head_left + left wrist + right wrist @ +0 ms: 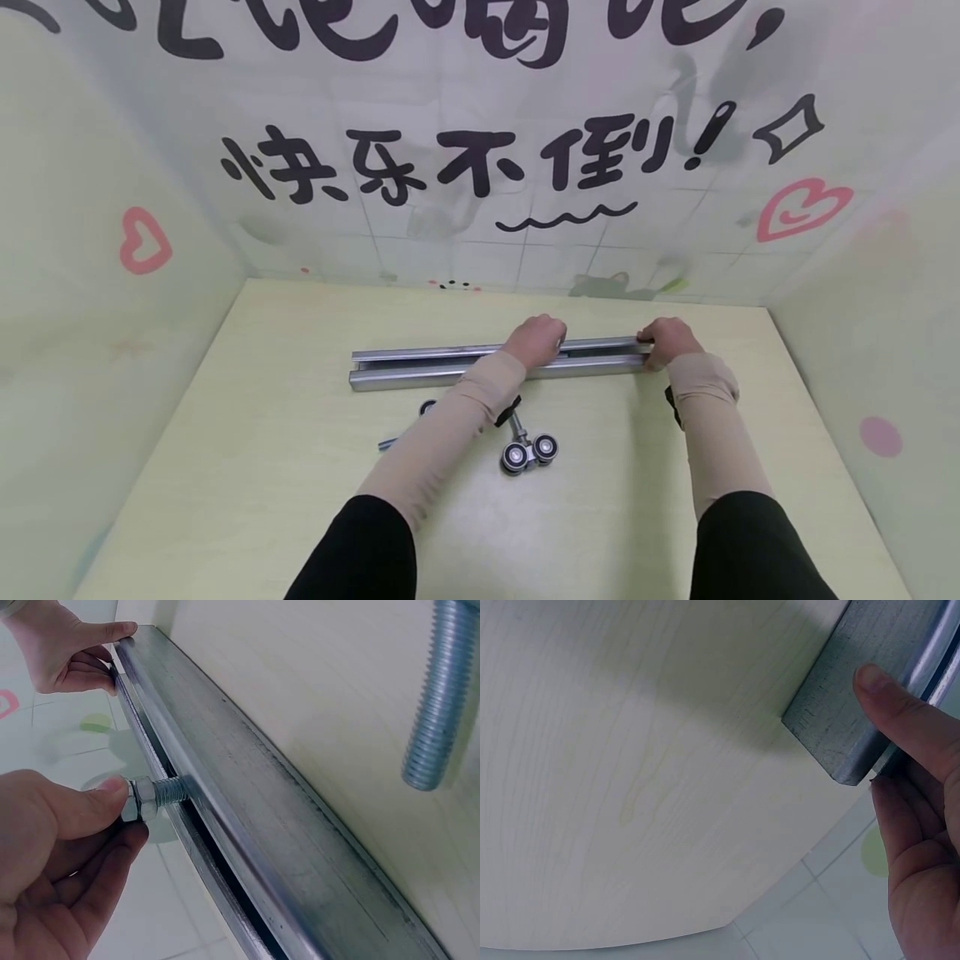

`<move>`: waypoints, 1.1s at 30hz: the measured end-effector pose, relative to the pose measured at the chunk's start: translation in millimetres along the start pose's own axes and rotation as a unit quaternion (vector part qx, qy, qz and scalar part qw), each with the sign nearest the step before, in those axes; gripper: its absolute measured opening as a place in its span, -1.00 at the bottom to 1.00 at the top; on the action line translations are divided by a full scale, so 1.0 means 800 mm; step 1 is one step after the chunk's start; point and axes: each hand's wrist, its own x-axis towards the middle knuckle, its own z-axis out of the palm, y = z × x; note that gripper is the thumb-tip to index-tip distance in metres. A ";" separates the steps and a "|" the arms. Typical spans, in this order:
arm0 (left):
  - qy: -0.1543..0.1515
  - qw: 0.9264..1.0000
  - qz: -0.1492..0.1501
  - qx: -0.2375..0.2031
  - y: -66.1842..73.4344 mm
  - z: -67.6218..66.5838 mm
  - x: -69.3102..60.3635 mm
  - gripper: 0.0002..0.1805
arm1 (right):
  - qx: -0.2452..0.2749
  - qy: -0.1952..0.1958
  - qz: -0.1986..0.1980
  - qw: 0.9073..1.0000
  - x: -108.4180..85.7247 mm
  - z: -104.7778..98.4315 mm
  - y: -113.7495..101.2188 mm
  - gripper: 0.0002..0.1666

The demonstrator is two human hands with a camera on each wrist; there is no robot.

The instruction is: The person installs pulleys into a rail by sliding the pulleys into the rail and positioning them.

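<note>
A slotted metal rail (412,377) lies across the table, its long slot facing up. The left hand (535,340) is over the slot right of the rail's middle; in the left wrist view the left hand (67,847) pinches the nuts of a threaded bolt (171,790) that stands in the slot. What the bolt holds inside the rail is hidden. At the rail's right end the right hand (670,340) grips it; in the right wrist view the right hand (922,802) has its thumb on the rail's side (832,712) and fingers at the opposite side.
A roller carriage (528,452) with black-rimmed wheels and a bolt lies on the table (585,517) in front of the rail. Another wheel (427,407) and a rod end (387,444) show beside the left sleeve. Printed cloth walls (450,250) stand around the table.
</note>
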 end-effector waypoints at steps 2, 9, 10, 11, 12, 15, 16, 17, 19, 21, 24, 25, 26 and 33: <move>0.001 1.000 -0.001 -0.003 -0.002 0.000 -0.001 -0.79 | -0.002 0.000 -0.001 1.000 0.001 0.001 0.002 -0.33; 0.011 1.000 0.005 -0.007 -0.011 -0.001 -0.007 -0.79 | -0.002 -0.016 0.005 1.000 0.002 0.000 0.001 -0.32; 0.012 1.000 0.005 -0.008 -0.012 -0.001 -0.008 -0.79 | -0.002 -0.017 0.005 1.000 0.002 0.000 0.001 -0.32; 0.013 1.000 0.006 -0.008 -0.014 -0.001 -0.009 -0.79 | -0.002 -0.017 0.005 1.000 0.001 -0.001 0.000 -0.32; 0.013 1.000 0.006 -0.009 -0.015 -0.002 -0.010 -0.79 | -0.002 -0.016 0.005 1.000 0.001 -0.001 0.000 -0.32; 0.010 1.000 0.004 -0.012 -0.020 -0.003 -0.015 -0.79 | 0.001 -0.014 0.004 1.000 0.000 0.000 0.000 -0.32; 0.009 1.000 0.002 -0.013 -0.021 -0.003 -0.017 -0.79 | 0.001 -0.013 0.004 1.000 0.001 0.000 0.001 -0.32; 0.008 1.000 0.001 -0.015 -0.022 -0.003 -0.019 -0.79 | 0.000 -0.014 0.002 1.000 0.001 0.001 0.001 -0.33; 0.007 1.000 0.002 -0.017 -0.025 -0.004 -0.022 -0.78 | -0.001 -0.017 0.001 1.000 0.002 0.003 0.002 -0.34; 0.007 1.000 0.004 -0.020 -0.027 -0.005 -0.024 -0.78 | -0.004 -0.019 0.001 1.000 0.002 0.004 0.004 -0.34; 0.009 1.000 0.006 -0.019 -0.030 -0.005 -0.027 -0.79 | -0.006 -0.020 -0.001 1.000 0.002 0.005 0.004 -0.35; 0.010 1.000 0.006 -0.017 -0.031 -0.005 -0.028 -0.79 | -0.006 -0.020 0.000 1.000 0.002 0.005 0.005 -0.35; 0.009 1.000 0.006 -0.016 -0.032 -0.005 -0.028 -0.79 | -0.006 -0.020 0.000 1.000 0.002 0.005 0.005 -0.35; 0.008 1.000 0.009 -0.017 -0.038 -0.005 -0.033 -0.79 | -0.008 -0.018 -0.004 1.000 0.000 0.004 0.001 -0.35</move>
